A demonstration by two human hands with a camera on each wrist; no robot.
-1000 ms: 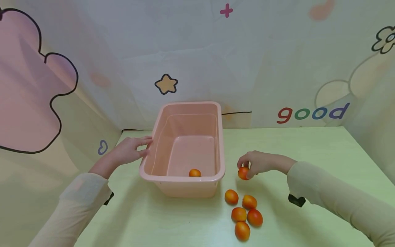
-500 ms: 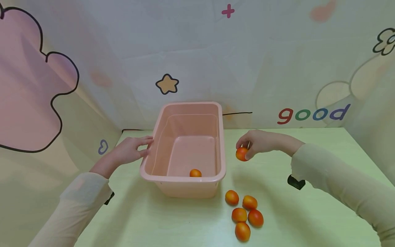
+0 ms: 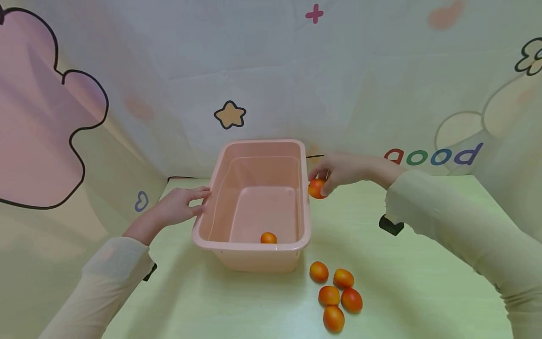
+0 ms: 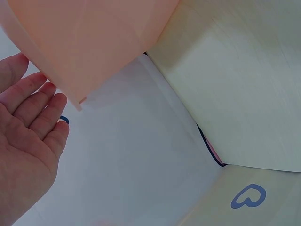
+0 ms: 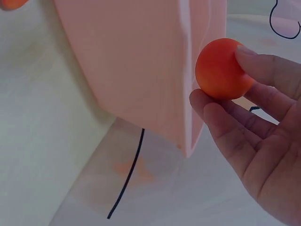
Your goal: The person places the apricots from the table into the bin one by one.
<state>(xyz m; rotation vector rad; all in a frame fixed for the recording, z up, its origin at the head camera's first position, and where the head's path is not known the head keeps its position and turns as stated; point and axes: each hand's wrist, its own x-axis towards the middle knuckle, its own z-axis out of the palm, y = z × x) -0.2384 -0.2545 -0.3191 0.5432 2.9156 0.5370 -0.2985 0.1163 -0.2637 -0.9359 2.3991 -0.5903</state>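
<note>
While the left hand [image 3: 178, 207] rests fingertips on the left rim of the pink tub [image 3: 250, 246], fingers mostly straight and slightly apart, not wrapped around it, the right hand [image 3: 345, 169] pinches an orange fruit [image 3: 316, 189] between thumb and fingers. Held fruit is off the table [image 3: 228, 306], right by the tub's right rim, toward the far half; can't tell if it touches. One fruit inside [image 3: 268, 238], near end of tub. Five loose fruits [image 3: 329, 296] clustered on the table, near right of tub. Patterned backdrop [image 3: 271, 70] behind.
</note>
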